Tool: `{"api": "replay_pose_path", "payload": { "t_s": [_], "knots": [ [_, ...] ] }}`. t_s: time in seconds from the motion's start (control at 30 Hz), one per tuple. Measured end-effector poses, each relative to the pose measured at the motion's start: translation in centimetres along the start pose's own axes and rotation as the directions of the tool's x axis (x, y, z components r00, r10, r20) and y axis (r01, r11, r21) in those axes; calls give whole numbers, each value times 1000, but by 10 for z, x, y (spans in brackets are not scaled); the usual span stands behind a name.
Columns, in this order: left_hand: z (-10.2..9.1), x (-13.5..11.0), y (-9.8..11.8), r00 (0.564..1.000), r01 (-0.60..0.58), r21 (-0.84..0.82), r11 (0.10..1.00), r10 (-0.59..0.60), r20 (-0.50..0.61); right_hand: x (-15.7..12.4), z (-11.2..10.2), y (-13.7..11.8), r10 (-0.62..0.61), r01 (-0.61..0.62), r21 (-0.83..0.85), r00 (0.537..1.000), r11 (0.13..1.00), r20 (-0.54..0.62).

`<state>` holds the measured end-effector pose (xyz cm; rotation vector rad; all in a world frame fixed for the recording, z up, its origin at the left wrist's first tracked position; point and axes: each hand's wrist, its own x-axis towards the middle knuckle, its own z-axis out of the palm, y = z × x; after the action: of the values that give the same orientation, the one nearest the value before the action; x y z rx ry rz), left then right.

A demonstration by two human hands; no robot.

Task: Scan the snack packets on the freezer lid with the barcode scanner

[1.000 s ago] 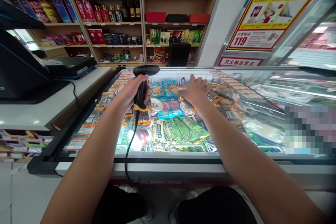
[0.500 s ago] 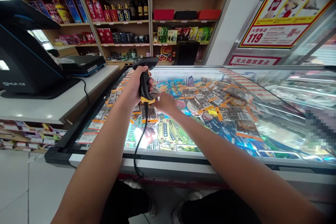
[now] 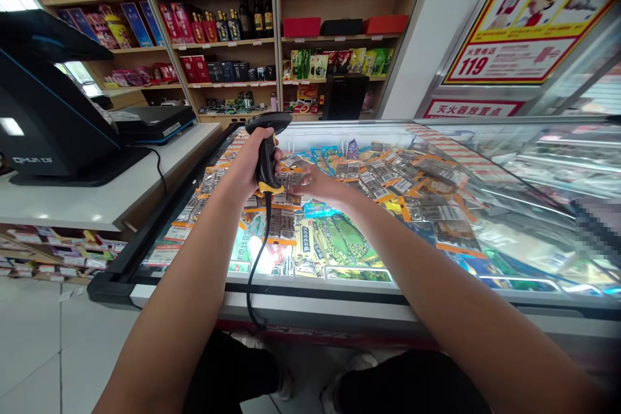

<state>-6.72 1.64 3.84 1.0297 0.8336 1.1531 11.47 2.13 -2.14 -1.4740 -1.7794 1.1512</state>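
Observation:
My left hand (image 3: 250, 162) is wrapped round the black and yellow grip of a handheld barcode scanner (image 3: 268, 158), its head tilted up and its cord hanging toward me. To the right of the scanner is my right hand (image 3: 320, 184), fingers apart and pointing left, just by the brown snack packets (image 3: 281, 220) with orange edges. No packet shows clearly between those fingers. More brown packets (image 3: 383, 171) are spread over the glass top to the right. Beneath the glass lie colourful frozen-food bags (image 3: 334, 239).
A chest freezer (image 3: 315, 297) with a dark rim stands in front of me. At left, a counter (image 3: 97, 200) bears a black checkout terminal (image 3: 48, 103) and a scale (image 3: 152, 119). Shelves of boxed goods (image 3: 301, 27) line the back wall; a sign (image 3: 509, 58) hangs at right.
My right hand has moved slightly right, away from the scanner's base, and its fingers have spread. More brown packets now show below the scanner. My left hand keeps its hold on the scanner.

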Motion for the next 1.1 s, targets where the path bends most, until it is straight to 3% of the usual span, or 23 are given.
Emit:
{"api": "replay_pose_path", "payload": {
  "t_s": [0.13,0.23,0.33,0.4,0.6,0.87,0.93,1.0,1.1],
  "knots": [
    [2,-1,-3,1000,-23,80,997,24,-8,-8,-20,-1,-22,19,87,999,996,31],
    [3,0,-7,1000,-3,190,982,3,-1,-3,-34,2,-77,87,46,980,995,-184],
    [4,0,-11,998,47,275,960,-57,29,6,-44,5,-139,139,-29,897,990,-420],
    [6,-2,-12,994,62,300,952,-86,68,9,-49,6,-168,158,-61,862,986,-478],
    [11,-10,-12,978,33,345,938,-101,180,3,-54,4,-152,123,-91,840,988,-521],
    [9,-8,-14,969,2,364,931,-92,230,5,-56,9,-130,84,-115,862,990,-490],
    [9,-8,-13,975,-5,351,936,-73,209,6,-61,14,-101,30,-159,881,987,-463],
    [9,-7,-11,987,-9,325,946,-44,156,6,-66,21,-61,-103,-308,874,946,-481],
    [8,-5,-7,999,-22,272,962,9,50,6,-66,29,-178,-291,-588,771,755,-611]
  ]
}}
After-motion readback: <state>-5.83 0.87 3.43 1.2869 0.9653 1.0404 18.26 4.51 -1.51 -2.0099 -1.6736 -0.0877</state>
